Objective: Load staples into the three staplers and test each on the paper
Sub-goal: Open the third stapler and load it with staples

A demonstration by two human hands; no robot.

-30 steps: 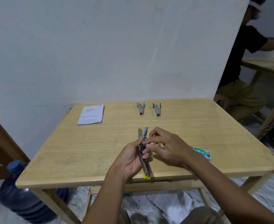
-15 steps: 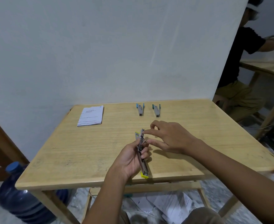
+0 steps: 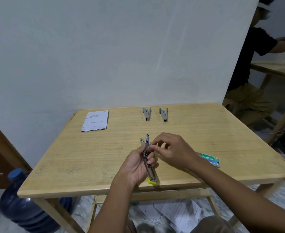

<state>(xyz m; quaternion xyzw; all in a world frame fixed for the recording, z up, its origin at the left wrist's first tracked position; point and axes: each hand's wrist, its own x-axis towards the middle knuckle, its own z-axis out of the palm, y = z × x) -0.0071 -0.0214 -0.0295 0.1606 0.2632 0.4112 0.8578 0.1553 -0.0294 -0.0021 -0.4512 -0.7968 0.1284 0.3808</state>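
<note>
My left hand (image 3: 136,167) grips a yellow-tipped metal stapler (image 3: 148,163), swung open and lying lengthwise over the wooden table (image 3: 88,157) near its front edge. My right hand (image 3: 173,149) pinches something small at the stapler's open channel; what the fingertips hold is too small to make out. A green staple box (image 3: 211,159) lies just right of my right wrist. Two more staplers rest at the back: a blue-tipped one (image 3: 146,113) and a teal-tipped one (image 3: 163,114). A stack of printed paper (image 3: 95,121) lies at the back left.
A white wall stands right behind the table. A blue water jug (image 3: 25,204) sits on the floor at the left. Loose papers (image 3: 177,214) lie under the table. Another person (image 3: 252,68) sits at a second table on the right.
My right hand went from the stapler's middle up to its far tip, then came back down to the open channel. The green box, hidden half a second ago, shows again.
</note>
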